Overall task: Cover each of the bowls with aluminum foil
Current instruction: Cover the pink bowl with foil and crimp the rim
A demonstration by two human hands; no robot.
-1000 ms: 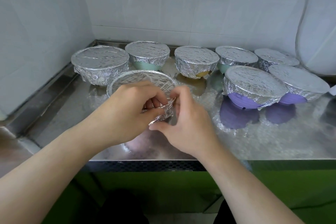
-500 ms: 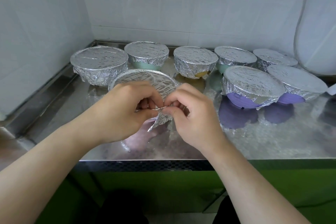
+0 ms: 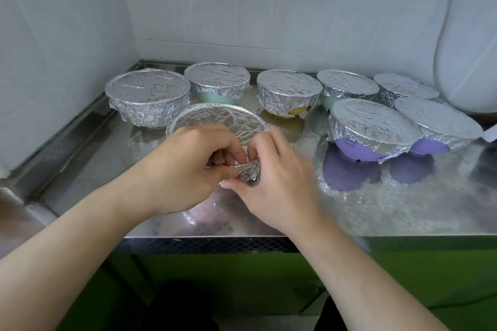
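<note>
Both hands pinched the crumpled foil edge (image 3: 248,170) at the near rim of the front bowl (image 3: 215,122): the left hand (image 3: 185,169) with fingers curled over it, the right hand (image 3: 279,183) with thumb beneath and fingers on top. That bowl sat near the front of the steel counter (image 3: 376,209), its top already foil-covered. Behind and to the right stood seven more foil-covered bowls (image 3: 371,126), near the tiled wall (image 3: 269,8).

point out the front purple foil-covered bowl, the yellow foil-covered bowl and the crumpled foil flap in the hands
front purple foil-covered bowl (image 3: 355,149): head view, bare purple wall
yellow foil-covered bowl (image 3: 297,110): head view, exposed yellow base
crumpled foil flap (image 3: 248,170): head view, folded edge between both hands
</note>
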